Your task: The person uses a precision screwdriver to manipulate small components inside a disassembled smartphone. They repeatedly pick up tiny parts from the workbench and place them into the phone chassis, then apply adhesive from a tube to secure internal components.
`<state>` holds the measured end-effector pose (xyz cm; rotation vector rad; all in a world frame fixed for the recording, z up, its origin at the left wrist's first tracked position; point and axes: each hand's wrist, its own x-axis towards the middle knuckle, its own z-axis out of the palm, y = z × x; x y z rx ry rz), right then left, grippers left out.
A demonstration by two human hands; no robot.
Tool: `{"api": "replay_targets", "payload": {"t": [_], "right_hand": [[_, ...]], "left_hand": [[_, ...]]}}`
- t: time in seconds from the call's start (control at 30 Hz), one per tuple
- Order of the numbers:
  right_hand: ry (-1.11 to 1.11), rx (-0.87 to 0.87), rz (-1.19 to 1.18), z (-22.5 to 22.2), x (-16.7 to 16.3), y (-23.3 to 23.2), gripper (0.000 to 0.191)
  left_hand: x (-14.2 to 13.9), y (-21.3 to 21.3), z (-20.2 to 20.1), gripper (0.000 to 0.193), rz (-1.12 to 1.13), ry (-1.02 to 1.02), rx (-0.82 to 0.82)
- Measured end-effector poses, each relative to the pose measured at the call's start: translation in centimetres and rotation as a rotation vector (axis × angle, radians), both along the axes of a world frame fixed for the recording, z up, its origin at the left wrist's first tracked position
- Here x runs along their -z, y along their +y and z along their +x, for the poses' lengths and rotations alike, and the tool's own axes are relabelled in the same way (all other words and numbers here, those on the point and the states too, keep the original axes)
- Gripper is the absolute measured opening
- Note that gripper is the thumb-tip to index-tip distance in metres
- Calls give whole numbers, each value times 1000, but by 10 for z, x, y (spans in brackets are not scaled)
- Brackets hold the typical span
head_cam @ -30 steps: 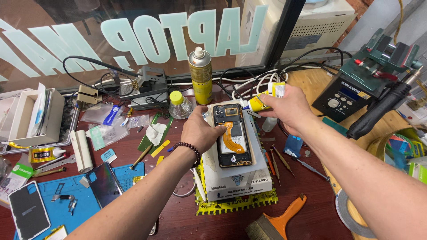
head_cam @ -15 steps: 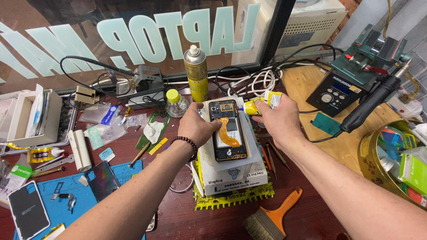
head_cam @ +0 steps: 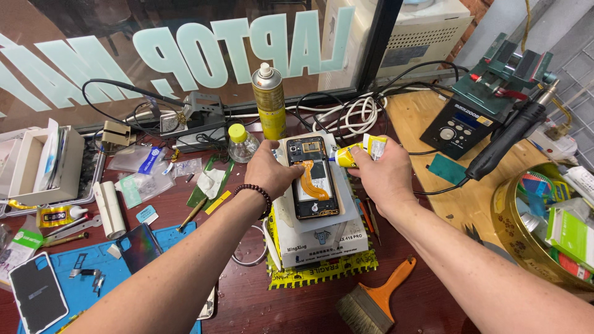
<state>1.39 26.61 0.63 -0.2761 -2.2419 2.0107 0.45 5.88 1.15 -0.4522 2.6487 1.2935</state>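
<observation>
An opened phone (head_cam: 314, 179) with an orange flex cable lies face down on a white box-shaped machine (head_cam: 318, 238). My left hand (head_cam: 270, 171) rests on the phone's left edge and steadies it; a dark bead bracelet circles the wrist. My right hand (head_cam: 383, 176) grips a small yellow and white glue tube (head_cam: 357, 152), whose nozzle points at the phone's upper right edge.
A yellow spray can (head_cam: 269, 102) and a small bottle with a yellow cap (head_cam: 240, 143) stand behind the phone. A hot-air station (head_cam: 479, 108) sits at the right, a round tin (head_cam: 544, 226) far right, a brush (head_cam: 374, 300) in front, a blue mat (head_cam: 93, 272) at the left.
The camera has shifted slightly. My right hand has brought the glue tube's nozzle closer to the phone's upper right edge. My left hand stays on the phone's left side.
</observation>
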Motion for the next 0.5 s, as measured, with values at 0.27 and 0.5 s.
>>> {"api": "replay_targets", "payload": {"t": [0.27,0.5], "right_hand": [[11,1,4,8,1,2,14],[0,8,7,15,2,4,13]], "left_hand": [[-7,2,2,83,18,-39,-21],[-6,3,2,82,29,-58,-29]]}}
